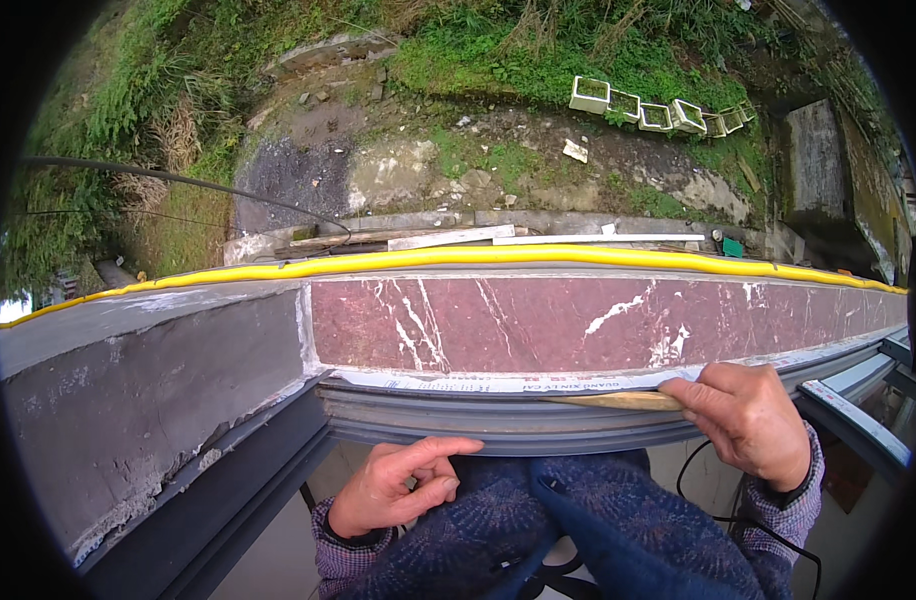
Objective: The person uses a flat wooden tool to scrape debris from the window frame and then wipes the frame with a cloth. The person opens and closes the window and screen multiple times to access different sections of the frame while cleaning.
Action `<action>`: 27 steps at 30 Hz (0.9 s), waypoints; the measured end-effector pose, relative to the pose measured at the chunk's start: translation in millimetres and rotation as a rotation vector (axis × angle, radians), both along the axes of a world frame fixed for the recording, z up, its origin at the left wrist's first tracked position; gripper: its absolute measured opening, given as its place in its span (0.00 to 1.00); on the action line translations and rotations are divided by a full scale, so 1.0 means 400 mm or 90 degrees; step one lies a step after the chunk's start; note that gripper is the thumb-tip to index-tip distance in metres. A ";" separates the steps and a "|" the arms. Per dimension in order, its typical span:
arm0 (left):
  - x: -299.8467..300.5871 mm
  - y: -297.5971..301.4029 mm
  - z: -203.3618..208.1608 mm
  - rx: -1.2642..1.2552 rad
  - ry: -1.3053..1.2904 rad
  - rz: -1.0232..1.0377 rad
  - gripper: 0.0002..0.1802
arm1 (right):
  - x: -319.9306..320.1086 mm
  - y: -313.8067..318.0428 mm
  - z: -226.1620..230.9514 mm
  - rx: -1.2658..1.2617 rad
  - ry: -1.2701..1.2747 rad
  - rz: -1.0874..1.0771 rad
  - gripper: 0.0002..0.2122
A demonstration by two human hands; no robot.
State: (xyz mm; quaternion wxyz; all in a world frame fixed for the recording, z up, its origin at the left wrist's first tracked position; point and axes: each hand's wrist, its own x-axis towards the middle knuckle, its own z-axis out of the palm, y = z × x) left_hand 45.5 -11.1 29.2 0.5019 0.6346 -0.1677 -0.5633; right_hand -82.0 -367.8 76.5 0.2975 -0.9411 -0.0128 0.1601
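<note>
My right hand (746, 418) pinches the end of a thin, tapered wooden strip (613, 401) between thumb and fingers. The strip lies along the outer edge of a grey metal window frame (448, 412), its narrow tip toward the left. Lower left of it, my left hand (398, 484) holds nothing; the index finger stretches right, close to the frame's inner edge, with the thumb apart below and the other fingers curled. A white printed protective film (478, 382) runs along the frame's outer side.
Outside the frame lies a reddish, white-streaked stone ledge (538, 320). A yellow hose (478, 256) edges it, above a drop to rough ground with white planter boxes (655, 118). Sliding window sashes (858, 415) stand right; a plastered grey wall (168, 390) rises left.
</note>
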 end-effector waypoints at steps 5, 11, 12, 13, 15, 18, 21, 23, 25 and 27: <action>0.002 0.001 0.002 0.005 -0.030 -0.015 0.26 | -0.008 0.015 0.000 -0.039 -0.035 -0.003 0.16; -0.002 0.001 -0.007 -0.003 -0.035 -0.013 0.24 | -0.022 -0.010 0.010 -0.022 -0.009 -0.054 0.15; -0.005 0.000 -0.008 -0.009 -0.039 -0.007 0.23 | -0.022 -0.011 0.008 -0.021 -0.005 -0.050 0.15; -0.008 -0.001 -0.007 -0.009 -0.044 -0.003 0.23 | -0.023 -0.008 0.003 -0.010 -0.024 -0.049 0.15; -0.014 -0.002 -0.006 -0.010 -0.054 0.006 0.23 | -0.027 0.000 -0.004 -0.004 -0.037 -0.052 0.15; -0.027 0.001 0.000 -0.003 -0.057 0.006 0.23 | -0.036 0.032 -0.025 -0.020 -0.087 -0.036 0.15; -0.044 0.010 0.005 0.002 -0.077 0.021 0.24 | -0.050 0.054 -0.033 -0.072 -0.157 -0.027 0.16; -0.055 0.016 0.003 0.001 -0.078 0.032 0.24 | -0.059 0.057 -0.028 -0.092 -0.177 -0.022 0.16; -0.066 0.022 0.001 -0.003 -0.078 0.044 0.23 | -0.065 0.055 -0.017 -0.102 -0.189 -0.032 0.16; -0.076 0.030 0.000 -0.003 -0.081 0.058 0.23 | -0.072 0.046 -0.001 -0.113 -0.181 -0.032 0.16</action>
